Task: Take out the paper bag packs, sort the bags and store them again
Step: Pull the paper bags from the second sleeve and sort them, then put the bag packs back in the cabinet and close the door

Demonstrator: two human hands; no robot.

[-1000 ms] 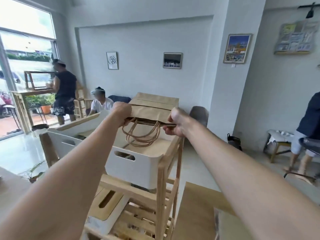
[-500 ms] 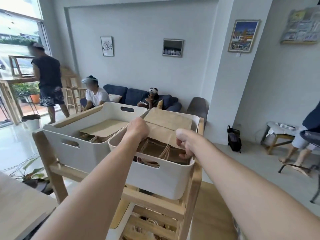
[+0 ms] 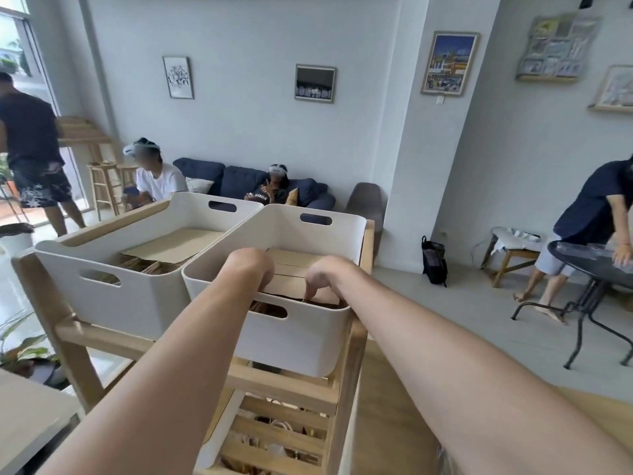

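A pack of flat brown paper bags (image 3: 294,265) lies inside the right white bin (image 3: 301,337) on top of a wooden rack (image 3: 284,385). My left hand (image 3: 250,269) curls over the near left end of the pack, its fingers hidden below the bin's rim. My right hand (image 3: 323,277) grips the near right end, fingers pointing down onto the bags. The twisted handles show through the bin's front slot. The left white bin (image 3: 102,303) holds more flat brown bags (image 3: 178,245).
The rack's lower shelf (image 3: 274,437) holds more bags. A wooden tabletop (image 3: 27,416) is at my near left, with a plant (image 3: 20,347) behind it. A black round table (image 3: 582,258) with a person leaning on it stands at the right. Other people are near the sofa.
Both hands have lowered the bag pack from above the rack down into the right bin, where it lies flat. The view has moved closer and tilted.
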